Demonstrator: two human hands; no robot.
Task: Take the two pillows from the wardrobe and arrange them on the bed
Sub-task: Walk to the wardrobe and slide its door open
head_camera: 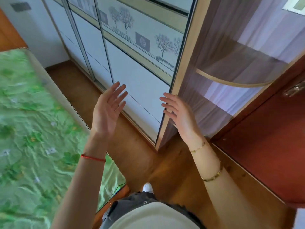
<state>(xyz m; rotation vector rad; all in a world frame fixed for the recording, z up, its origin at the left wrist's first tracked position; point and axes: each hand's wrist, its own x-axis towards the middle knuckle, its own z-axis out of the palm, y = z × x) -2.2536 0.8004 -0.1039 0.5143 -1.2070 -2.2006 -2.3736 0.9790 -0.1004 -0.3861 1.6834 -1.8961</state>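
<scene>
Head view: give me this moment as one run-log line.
phase: approach | left hand: open, empty | right hand: open, empty | wardrobe sliding door: closed | pillows: not visible | bed: left

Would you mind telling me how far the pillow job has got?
Nothing looks done: the bed shows no pillows. Both the left hand and right hand are open and empty, raised toward the closed wardrobe door. Opening it, fetching and arranging both pillows remain.
</scene>
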